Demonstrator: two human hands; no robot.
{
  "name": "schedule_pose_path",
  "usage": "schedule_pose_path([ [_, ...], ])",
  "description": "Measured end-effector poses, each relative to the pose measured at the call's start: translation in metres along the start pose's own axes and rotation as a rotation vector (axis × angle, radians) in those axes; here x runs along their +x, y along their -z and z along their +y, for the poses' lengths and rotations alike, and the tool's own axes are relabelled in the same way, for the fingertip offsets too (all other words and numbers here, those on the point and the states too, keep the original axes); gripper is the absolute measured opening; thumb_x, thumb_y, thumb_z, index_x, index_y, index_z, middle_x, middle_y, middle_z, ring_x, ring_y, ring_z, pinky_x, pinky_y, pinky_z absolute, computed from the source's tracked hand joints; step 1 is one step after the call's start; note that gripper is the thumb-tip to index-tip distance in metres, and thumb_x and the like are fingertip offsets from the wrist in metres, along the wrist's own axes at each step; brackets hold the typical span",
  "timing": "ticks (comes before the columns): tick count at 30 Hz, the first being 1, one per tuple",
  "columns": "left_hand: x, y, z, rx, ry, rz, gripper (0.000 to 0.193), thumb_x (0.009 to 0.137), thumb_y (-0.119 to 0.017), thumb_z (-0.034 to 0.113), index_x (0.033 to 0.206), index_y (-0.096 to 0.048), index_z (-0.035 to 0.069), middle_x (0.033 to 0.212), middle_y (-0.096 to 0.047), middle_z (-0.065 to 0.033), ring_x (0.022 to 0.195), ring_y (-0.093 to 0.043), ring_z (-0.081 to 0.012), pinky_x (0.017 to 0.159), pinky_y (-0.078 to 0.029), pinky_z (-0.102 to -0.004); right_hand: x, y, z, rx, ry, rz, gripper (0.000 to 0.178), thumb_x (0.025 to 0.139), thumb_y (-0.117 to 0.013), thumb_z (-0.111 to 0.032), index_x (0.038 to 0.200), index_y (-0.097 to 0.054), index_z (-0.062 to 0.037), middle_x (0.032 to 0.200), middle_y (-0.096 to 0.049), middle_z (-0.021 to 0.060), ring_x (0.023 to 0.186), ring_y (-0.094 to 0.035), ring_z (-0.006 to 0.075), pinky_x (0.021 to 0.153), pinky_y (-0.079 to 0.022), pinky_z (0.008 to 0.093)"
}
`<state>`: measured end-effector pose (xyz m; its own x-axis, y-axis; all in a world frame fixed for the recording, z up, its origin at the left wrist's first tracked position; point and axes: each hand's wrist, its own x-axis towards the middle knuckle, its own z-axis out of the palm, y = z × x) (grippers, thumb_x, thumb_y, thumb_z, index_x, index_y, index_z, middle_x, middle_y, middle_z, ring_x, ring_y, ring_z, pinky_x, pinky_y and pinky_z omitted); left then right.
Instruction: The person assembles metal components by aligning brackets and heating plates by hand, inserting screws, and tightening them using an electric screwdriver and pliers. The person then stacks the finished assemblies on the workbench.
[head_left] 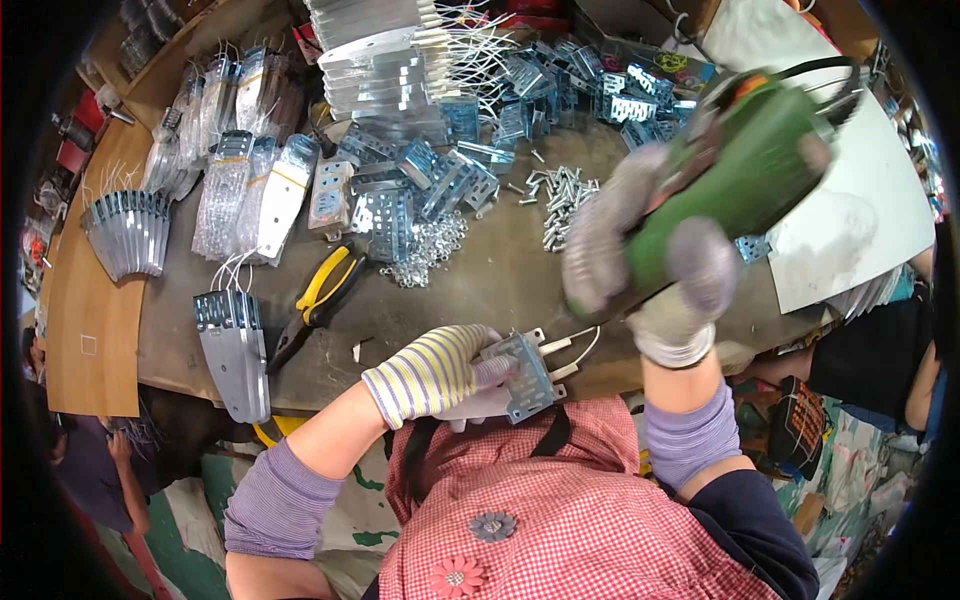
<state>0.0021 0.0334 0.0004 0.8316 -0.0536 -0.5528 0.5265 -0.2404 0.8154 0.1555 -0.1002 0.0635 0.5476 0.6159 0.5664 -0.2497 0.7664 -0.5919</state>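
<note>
My left hand (440, 370), in a yellow-and-grey striped glove, is closed around a blue-silver metal bracket (531, 377) at the table's near edge. A flat metal strip runs back from the bracket under my fingers, mostly hidden. Two white terminals (562, 358) and a white wire stick out of its right side. In my gloved right hand (697, 275) is a green power driver (745, 175), raised over the right of the table and blurred by motion. Its nose points down and left, towards the bracket; a gap lies between them.
Beyond the hands lie loose screws (562, 205), small nuts (428, 250) and piled metal brackets (400, 190). Yellow-handled pliers (325, 290) rest beside stacked metal strips (235, 360). More wired strips (375, 75) are stacked at the back. A white sheet (860, 210) covers the right side.
</note>
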Motion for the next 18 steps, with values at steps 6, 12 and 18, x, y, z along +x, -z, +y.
schedule_pose_path([
  [6,0.003,-0.004,-0.016,0.004,-0.185,0.058,0.032,0.095,-0.059,0.026,0.104,-0.059,-0.005,0.073,-0.066,-0.0126,0.051,-0.063,-0.0195,0.047,-0.053,-0.0332,0.017,0.007,-0.066,-0.620,-0.106,0.175,0.101,0.080,-0.056,-0.075,0.135,-0.042,0.0087,0.059,-0.044,-0.0007,0.047,-0.048,0.0105,0.041,-0.041,0.0252],
  [12,-0.007,-0.002,-0.013,0.100,-0.204,0.166,0.037,0.092,-0.062,0.029,0.105,-0.061,-0.006,0.079,-0.066,-0.0172,0.073,-0.068,-0.0266,0.066,-0.052,-0.0374,-0.026,0.124,-0.105,-1.871,-0.248,0.504,0.067,0.084,-0.068,-0.043,0.136,-0.048,-0.0066,0.111,-0.066,0.0200,0.100,-0.064,0.0349,0.086,-0.050,0.0396],
  [18,-0.019,-0.026,-0.022,-0.324,-0.372,0.453,0.034,0.087,-0.067,0.025,0.106,-0.060,-0.003,0.086,-0.067,-0.0138,0.076,-0.064,-0.0212,0.071,-0.051,-0.0319,-0.071,0.168,-0.118,-2.315,-0.412,0.486,0.060,0.083,-0.070,-0.029,0.134,-0.051,-0.0057,0.119,-0.062,0.0227,0.107,-0.059,0.0397,0.093,-0.047,0.0451],
])
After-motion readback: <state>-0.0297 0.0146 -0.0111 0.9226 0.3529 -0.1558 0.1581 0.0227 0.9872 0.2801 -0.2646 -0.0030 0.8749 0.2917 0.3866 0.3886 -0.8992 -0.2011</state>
